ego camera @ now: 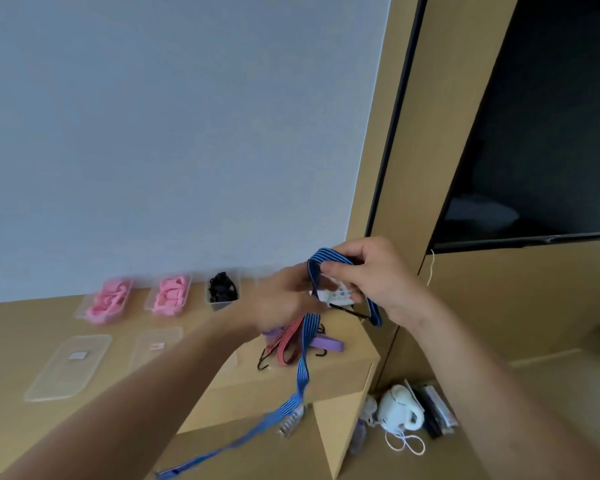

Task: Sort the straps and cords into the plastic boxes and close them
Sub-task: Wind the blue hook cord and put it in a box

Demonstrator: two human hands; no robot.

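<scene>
I've got the blue striped strap up off the desk, both hands together at chest height: right hand pinches the top loop, left hand curls round it just below, by the white tag. The rest hangs down past the desk edge, the tail trailing toward the lower left. It looks like flat woven elastic: light, limp, no stiffness, so it'll flop and spring back if I let go of a fold. A thin black wire hook sits near my right palm and will likely snag. I'd hold the bundle at the folds and keep the hook ends tucked in. A red striped strap and a purple strap lie on the desk under my hands, also with hooks. Along the wall are clear thin-walled plastic boxes: two with soft pink straps, one with black cords. Two clear lids lie flat in front; they look flexible and slippery.
</scene>
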